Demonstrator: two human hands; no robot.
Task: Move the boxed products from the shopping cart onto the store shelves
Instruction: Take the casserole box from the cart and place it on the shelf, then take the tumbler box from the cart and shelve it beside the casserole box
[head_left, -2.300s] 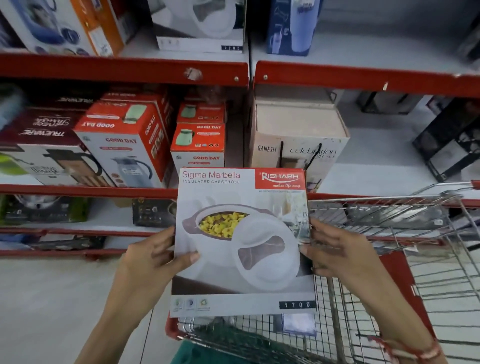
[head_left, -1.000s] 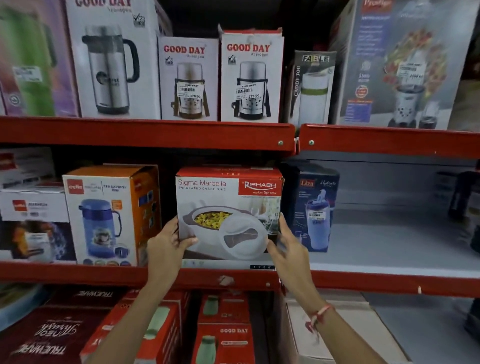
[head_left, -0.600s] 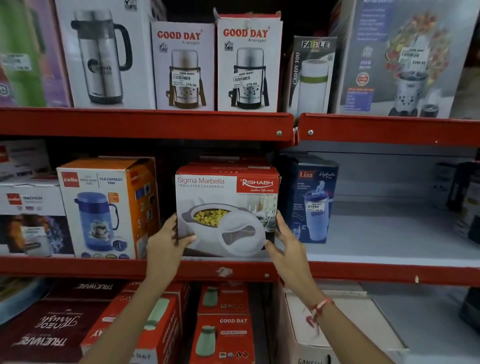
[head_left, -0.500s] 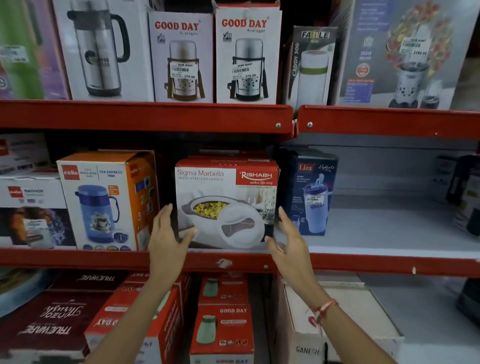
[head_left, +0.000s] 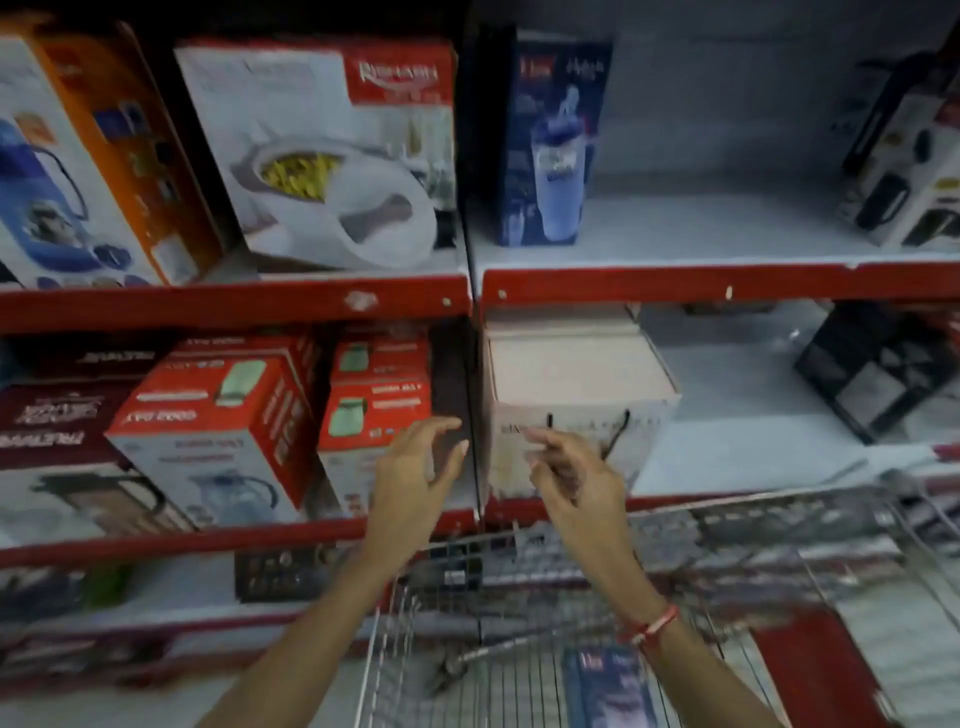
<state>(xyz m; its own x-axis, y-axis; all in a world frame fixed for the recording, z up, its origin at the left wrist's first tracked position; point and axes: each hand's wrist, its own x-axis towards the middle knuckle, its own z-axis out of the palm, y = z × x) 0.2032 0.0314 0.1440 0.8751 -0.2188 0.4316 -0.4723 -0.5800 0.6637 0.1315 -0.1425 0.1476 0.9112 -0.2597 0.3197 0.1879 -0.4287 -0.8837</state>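
Observation:
The white and red casserole box (head_left: 332, 156) stands on the upper red shelf (head_left: 234, 304), between an orange flask box (head_left: 98, 156) and a dark blue bottle box (head_left: 545, 140). My left hand (head_left: 415, 478) and my right hand (head_left: 571, 473) hang empty in front of the lower shelf, fingers apart and loosely curled, above the wire shopping cart (head_left: 571, 545). A blue boxed product (head_left: 608, 686) lies in the cart's bottom, below my right wrist. The frame is blurred by motion.
Red kettle boxes (head_left: 223, 426) and a beige carton (head_left: 576, 400) fill the lower shelf behind my hands. Black and white boxes (head_left: 914, 171) stand at the far right. Bare white shelf (head_left: 727, 223) shows right of the blue bottle box.
My hands let go of the casserole box, left on the upper shelf, and dropped down toward the cart. The view tilted downward, bringing the cart back into sight.

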